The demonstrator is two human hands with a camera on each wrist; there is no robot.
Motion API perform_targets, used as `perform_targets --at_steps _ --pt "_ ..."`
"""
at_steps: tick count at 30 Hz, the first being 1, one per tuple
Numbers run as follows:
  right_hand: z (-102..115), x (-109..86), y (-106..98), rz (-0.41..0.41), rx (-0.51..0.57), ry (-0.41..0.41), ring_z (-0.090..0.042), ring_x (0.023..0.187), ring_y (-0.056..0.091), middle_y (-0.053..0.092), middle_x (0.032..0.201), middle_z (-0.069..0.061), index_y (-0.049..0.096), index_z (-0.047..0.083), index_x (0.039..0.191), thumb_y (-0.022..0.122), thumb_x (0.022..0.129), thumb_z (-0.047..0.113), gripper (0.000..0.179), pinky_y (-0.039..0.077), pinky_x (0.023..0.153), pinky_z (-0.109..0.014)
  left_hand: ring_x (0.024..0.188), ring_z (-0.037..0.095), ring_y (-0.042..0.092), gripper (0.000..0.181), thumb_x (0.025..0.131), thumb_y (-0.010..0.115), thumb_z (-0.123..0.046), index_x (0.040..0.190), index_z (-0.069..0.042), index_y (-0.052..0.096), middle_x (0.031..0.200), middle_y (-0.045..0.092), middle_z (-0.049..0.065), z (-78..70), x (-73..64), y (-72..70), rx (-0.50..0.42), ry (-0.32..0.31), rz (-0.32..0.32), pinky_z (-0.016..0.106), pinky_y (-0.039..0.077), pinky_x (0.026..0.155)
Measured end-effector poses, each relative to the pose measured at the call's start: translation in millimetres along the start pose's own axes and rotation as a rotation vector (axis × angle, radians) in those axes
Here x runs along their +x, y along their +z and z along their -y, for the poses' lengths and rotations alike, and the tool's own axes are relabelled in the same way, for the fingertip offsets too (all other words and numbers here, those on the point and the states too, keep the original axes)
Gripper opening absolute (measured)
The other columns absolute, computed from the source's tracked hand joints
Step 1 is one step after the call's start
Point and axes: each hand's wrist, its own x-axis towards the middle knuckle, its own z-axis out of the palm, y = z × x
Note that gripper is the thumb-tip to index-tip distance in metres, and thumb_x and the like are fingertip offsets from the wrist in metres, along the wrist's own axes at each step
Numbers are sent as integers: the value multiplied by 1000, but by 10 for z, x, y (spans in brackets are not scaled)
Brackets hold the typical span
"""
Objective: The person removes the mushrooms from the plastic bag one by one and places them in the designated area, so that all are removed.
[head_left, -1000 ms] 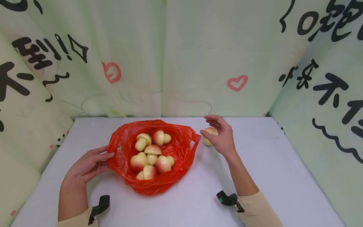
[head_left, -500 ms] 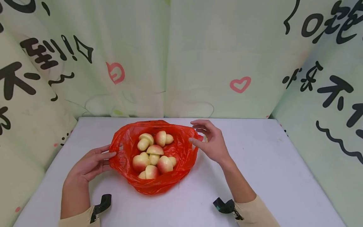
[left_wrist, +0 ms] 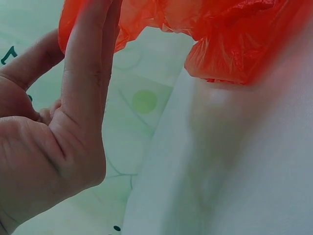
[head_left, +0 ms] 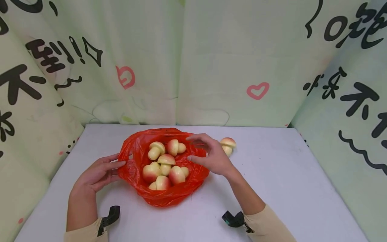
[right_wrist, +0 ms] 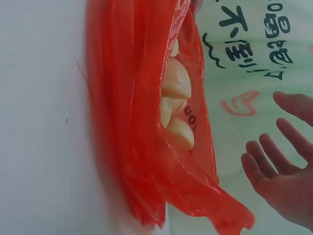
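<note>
A red plastic bag (head_left: pixel 133 181) lies spread on the table with its mouth facing up. Several toy mushrooms (head_left: pixel 165 159) with pale stems and pinkish caps are inside it. My left hand (head_left: pixel 98 173) holds the bag's left edge between thumb and fingers; in the left wrist view the red film passes behind the fingers (left_wrist: pixel 83 73). Over the right side of the bag's mouth hovers my right hand (head_left: pixel 211 156), fingers spread and nothing in them. One more mushroom (head_left: pixel 228 145) stands on the table just beyond that hand.
The white table (head_left: pixel 272 188) has its back edge against a pale green printed curtain (head_left: pixel 217 67). Curtain also hangs at both sides. A black wrist camera (head_left: pixel 233 219) sits on my right wrist, another (head_left: pixel 111 215) on my left.
My right hand has moved left from in front of the loose mushroom to over the bag, and that mushroom shows again. The left hand keeps its hold; the view has shifted slightly.
</note>
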Motion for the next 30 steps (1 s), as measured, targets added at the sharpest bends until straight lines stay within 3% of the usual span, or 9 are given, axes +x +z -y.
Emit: perform_targets --at_steps 5,11,21,25,30 --pt "-7 8 91 106 -38 -2 -20 121 64 66 133 -3 66 16 133 84 88 13 48 56 106 -48 102 17 76 70 103 67 -18 163 -9 31 114 76 -5 -1 -8 2 -20 2 -1 35 62 92" --pt "-46 30 162 211 -33 -12 -20 122 64 67 132 -3 65 11 133 84 88 13 49 54 105 -57 102 17 76 64 103 67 -18 160 -11 38 113 76 -4 6 -12 -6 -24 7 3 35 62 92" --pt "-142 17 223 339 -58 46 -37 125 61 65 136 -12 64 9 135 82 88 13 51 53 105 -59 102 16 76 76 103 67 -20 165 -7 25 114 76 -6 12 16 -14 -3 7 -14 34 62 92" --pt "-193 9 237 357 -92 68 -34 127 60 65 136 -8 65 14 135 84 86 14 53 55 103 -57 102 17 76 74 103 66 -20 165 -8 26 114 76 -5 16 27 -20 -2 8 -6 34 62 92" --pt "-247 8 255 376 -137 93 -23 130 56 67 134 1 66 19 133 85 85 15 52 56 104 -53 102 18 77 64 104 66 -19 160 -11 38 114 77 -4 18 26 -16 -12 12 3 35 62 92"
